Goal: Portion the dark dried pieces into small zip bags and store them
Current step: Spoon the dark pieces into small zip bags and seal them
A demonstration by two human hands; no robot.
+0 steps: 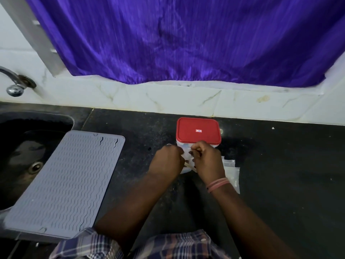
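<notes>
A clear plastic container with a red lid [198, 130] stands on the black counter [280, 165] near the back wall. Just in front of it my left hand [168, 159] and my right hand [207, 159] both pinch a small clear zip bag [186, 159] between them. Only a strip of the bag shows between my fingers, and I cannot make out dark pieces inside it. Something thin and pale sticks out below my right hand. More clear zip bags [232, 172] lie flat on the counter to the right of my right wrist.
A grey ribbed silicone mat [65, 184] lies across the counter's left part and overhangs the dark sink [24, 146]. A metal tap [15, 83] juts from the left wall. A purple curtain [186, 40] hangs above the white marble backsplash.
</notes>
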